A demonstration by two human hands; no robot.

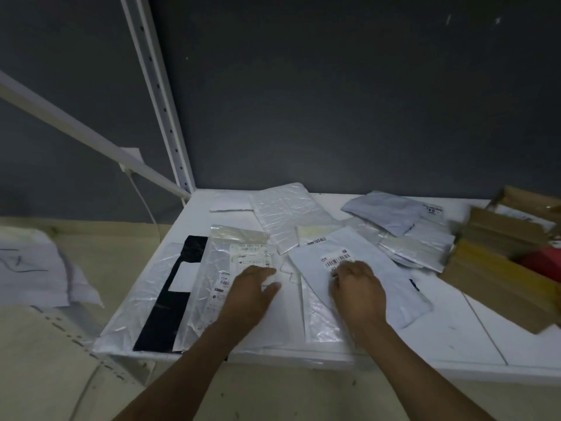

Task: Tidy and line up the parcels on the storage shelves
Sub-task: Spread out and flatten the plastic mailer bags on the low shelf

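Shelf (455,329): white and flat. Bags lie on it in a messy heap, from the left edge over to the boxes (491,268) at the right edge.
Grey bag (394,287): in the middle, near the front edge. It lies slanted, with a barcode label on top.
Right grip (355,284): on the grey bag, just by the label. The fingers are bent down onto it. I cannot tell if they pinch the bag or only press it.
Left grip (255,287): near the right grip. Thumb and fingers pinch a small white bit (271,279).
Clear bag (218,268): at the front left, partly over a black bag (170,299). The left grip touches its right side.
How the bags will feel: likely light, thin and floppy. The plastic looks slippery, so they may slide over each other and sag if held by one corner.
Where to hold: best at two edges at once, or push them flat along the shelf.
Boxes: they look stiff and may be heavier.
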